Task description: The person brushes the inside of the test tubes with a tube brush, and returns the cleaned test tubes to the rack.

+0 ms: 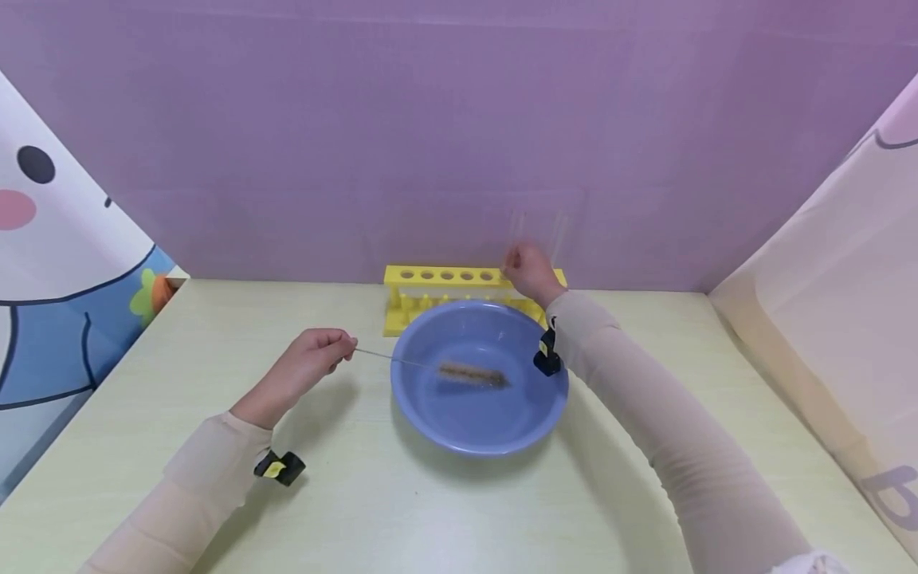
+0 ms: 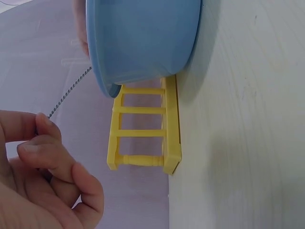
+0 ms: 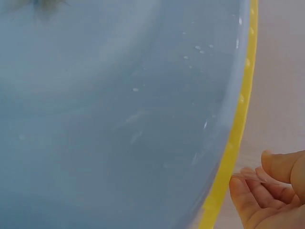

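My left hand [image 1: 312,363] pinches the thin twisted wire handle [image 2: 71,89] of a test tube brush. The brush's brown bristles [image 1: 473,375] lie within the outline of the blue basin [image 1: 479,448]; whether they touch its bottom I cannot tell. Behind the basin stands a yellow test tube rack [image 1: 459,277]. Over the rack's right end, my right hand [image 1: 532,273] holds a clear test tube [image 3: 255,178] between thumb and fingers. Another clear test tube [image 1: 559,237] rises just right of that hand. Where the held tube's lower end sits is hidden.
Several holes show along the rack's top bar, left of the right hand. The pale table [image 1: 344,502] runs back to a purple wall [image 1: 344,143]. Printed cloths hang at the left [image 1: 72,239] and right [image 1: 832,303]. Droplets cling to the basin's inner wall.
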Demonstrator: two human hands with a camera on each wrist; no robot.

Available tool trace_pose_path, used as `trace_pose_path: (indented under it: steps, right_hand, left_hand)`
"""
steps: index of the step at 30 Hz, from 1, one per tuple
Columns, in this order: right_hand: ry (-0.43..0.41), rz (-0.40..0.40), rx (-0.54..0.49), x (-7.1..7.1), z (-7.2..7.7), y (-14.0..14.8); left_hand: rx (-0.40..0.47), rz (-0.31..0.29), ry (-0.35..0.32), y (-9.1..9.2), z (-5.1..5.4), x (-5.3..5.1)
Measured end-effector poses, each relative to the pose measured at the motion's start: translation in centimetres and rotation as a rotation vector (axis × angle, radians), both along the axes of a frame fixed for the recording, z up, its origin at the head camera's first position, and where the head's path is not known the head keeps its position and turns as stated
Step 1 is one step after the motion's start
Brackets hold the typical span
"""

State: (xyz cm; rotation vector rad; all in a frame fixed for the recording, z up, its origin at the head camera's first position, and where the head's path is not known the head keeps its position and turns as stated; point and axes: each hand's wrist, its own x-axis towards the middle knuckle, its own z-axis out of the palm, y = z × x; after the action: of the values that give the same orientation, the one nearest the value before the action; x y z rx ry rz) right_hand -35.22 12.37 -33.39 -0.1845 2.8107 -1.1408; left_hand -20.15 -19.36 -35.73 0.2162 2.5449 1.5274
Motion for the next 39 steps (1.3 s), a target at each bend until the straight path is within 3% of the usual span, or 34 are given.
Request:
trace_pose_path:
  steps: [13,21,28,39]
  right_hand:
    - [0.139,0.068,-0.02,0.3,1.0,0.8]
    - [0.172,0.086,-0.077,0.6,1.8,0.5]
    - [0.269,0.072,-0.095,0.3,2.5,0.6]
    - [0.438,0.086,-0.246,1.4,3.9,1.0]
  left_hand:
    - [-0.007,-0.052,-0.002,0.0,0.0,0.0]
    - [-0.014,-0.039,-0.009,-0.1,-0.1,0.0]
    - [-0.005,-0.032,-0.013,-0.2,-0.2,0.0]
    - [-0.03,-0.029,-0.005,-0.2,-0.3,0.0]
